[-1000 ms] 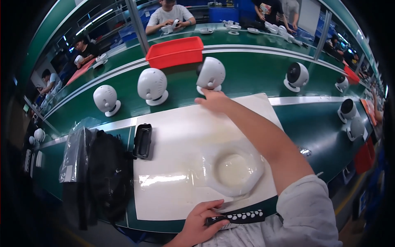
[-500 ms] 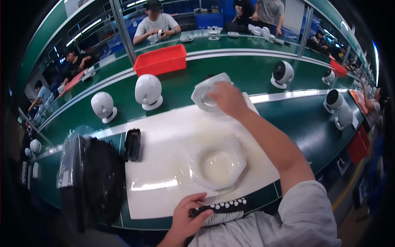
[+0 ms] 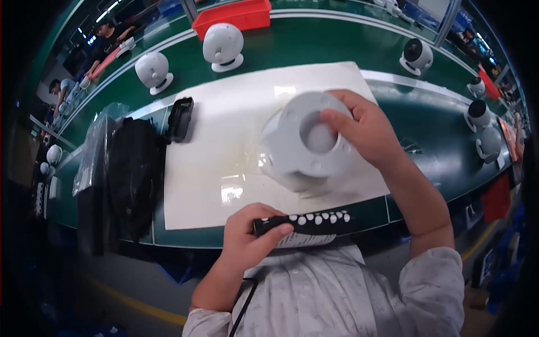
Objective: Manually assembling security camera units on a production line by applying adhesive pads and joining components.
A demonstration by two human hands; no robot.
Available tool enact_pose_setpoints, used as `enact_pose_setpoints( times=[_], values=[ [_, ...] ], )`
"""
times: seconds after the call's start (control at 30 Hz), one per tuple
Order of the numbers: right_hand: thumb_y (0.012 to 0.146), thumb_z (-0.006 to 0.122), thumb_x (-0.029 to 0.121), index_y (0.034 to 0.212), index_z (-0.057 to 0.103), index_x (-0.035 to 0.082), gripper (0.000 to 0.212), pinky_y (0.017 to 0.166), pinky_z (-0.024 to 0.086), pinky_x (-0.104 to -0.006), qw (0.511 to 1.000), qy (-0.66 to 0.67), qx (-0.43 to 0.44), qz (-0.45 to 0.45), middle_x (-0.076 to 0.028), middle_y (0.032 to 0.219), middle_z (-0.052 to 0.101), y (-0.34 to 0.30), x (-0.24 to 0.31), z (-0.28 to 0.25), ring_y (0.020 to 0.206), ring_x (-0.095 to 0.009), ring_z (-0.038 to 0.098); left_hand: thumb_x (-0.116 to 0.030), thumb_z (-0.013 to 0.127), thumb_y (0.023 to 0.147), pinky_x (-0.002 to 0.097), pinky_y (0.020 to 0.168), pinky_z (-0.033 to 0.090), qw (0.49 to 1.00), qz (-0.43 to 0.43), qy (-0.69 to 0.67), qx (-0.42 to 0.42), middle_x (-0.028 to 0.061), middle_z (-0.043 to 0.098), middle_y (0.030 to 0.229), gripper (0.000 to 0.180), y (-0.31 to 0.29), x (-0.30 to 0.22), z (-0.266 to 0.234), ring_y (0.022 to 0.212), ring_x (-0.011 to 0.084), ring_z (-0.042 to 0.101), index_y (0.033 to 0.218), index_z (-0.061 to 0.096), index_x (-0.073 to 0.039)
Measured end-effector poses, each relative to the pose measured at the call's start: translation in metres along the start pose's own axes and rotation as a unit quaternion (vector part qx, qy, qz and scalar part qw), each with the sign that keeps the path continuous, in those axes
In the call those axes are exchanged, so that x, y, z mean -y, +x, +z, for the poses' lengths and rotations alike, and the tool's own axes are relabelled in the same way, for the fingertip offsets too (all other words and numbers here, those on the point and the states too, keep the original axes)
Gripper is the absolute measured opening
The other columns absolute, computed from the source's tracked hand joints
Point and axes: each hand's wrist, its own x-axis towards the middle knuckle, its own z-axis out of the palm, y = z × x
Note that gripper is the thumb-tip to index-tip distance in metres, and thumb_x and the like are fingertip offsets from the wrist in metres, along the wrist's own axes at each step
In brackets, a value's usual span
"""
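White device (image 3: 286, 140) has come from beyond the mat's (image 3: 205, 168) far edge over its right half, pinched in the right hand (image 3: 368, 128); left hand (image 3: 247, 231) clasps a dotted strip (image 3: 314, 224).

It looks like a factory assembly workshop: matching white round-headed devices (image 3: 223, 45) stand spaced along a long green bench (image 3: 325, 45), near a red bin (image 3: 238, 17); 2 people (image 3: 108, 42) sit at upper left.
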Motion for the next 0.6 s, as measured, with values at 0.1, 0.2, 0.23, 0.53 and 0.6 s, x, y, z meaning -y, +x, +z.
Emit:
enact_pose_setpoints(
  times=[0.1, 0.2, 0.23, 0.53, 0.6],
  values=[
    [0.079, 0.059, 0.015, 0.110, 0.048, 0.002, 0.035, 0.067, 0.040, -0.0241, 0.966, -0.169, -0.092, -0.172, -0.006, 0.093, 0.052, -0.012, 0.000, 0.000, 0.077, -0.012, 0.049, -0.004, 0.069, 0.068, 0.0236, 0.059, 0.042, 1.000, 0.015, 0.003, -0.008, 0.0084, 0.060, 0.073, 0.015, -0.002, -0.003, -0.003, 0.066, 0.0138, 0.055, 0.076, 0.058, 0.000],
    [0.072, 0.064, 0.013, 0.109, 0.049, 0.004, 0.041, 0.076, 0.040, -0.0305, 0.929, -0.222, -0.096, -0.279, -0.010, 0.097, 0.052, -0.053, 0.012, -0.001, 0.088, -0.020, 0.049, -0.004, 0.069, 0.068, 0.0235, 0.059, 0.042, 1.000, 0.002, 0.017, -0.015, 0.0085, 0.060, 0.073, 0.014, -0.004, -0.001, -0.002, 0.066, 0.0137, 0.055, 0.076, 0.058, 0.000],
    [0.071, 0.066, 0.013, 0.108, 0.050, 0.004, 0.041, 0.077, 0.040, -0.0309, 0.955, -0.171, -0.032, -0.240, -0.010, 0.098, 0.053, -0.072, 0.014, 0.001, 0.088, -0.021, 0.050, -0.004, 0.069, 0.068, 0.0235, 0.059, 0.042, 1.000, -0.001, 0.016, -0.014, 0.0085, 0.060, 0.073, 0.014, -0.003, 0.001, -0.001, 0.066, 0.0137, 0.055, 0.076, 0.058, 0.000],
    [0.067, 0.069, 0.011, 0.108, 0.051, 0.007, 0.045, 0.064, 0.043, -0.0317, 0.936, -0.268, 0.074, -0.216, -0.006, 0.088, 0.058, -0.097, -0.018, 0.043, 0.073, -0.022, 0.056, -0.003, 0.067, 0.069, 0.0243, 0.060, 0.043, 0.999, 0.042, 0.009, 0.026, 0.0107, 0.061, 0.078, 0.012, 0.002, -0.005, -0.002, 0.068, 0.0158, 0.056, 0.076, 0.058, 0.001],
    [0.065, 0.070, 0.008, 0.101, 0.054, 0.006, 0.039, 0.059, 0.044, -0.0290, 0.967, -0.133, 0.020, -0.217, -0.006, 0.083, 0.059, -0.095, -0.027, 0.044, 0.065, -0.020, 0.057, -0.004, 0.066, 0.070, 0.0241, 0.060, 0.043, 0.998, 0.014, -0.045, 0.042, 0.0116, 0.061, 0.080, 0.012, 0.002, -0.003, -0.003, 0.068, 0.0164, 0.057, 0.078, 0.058, 0.002]
  ],
)
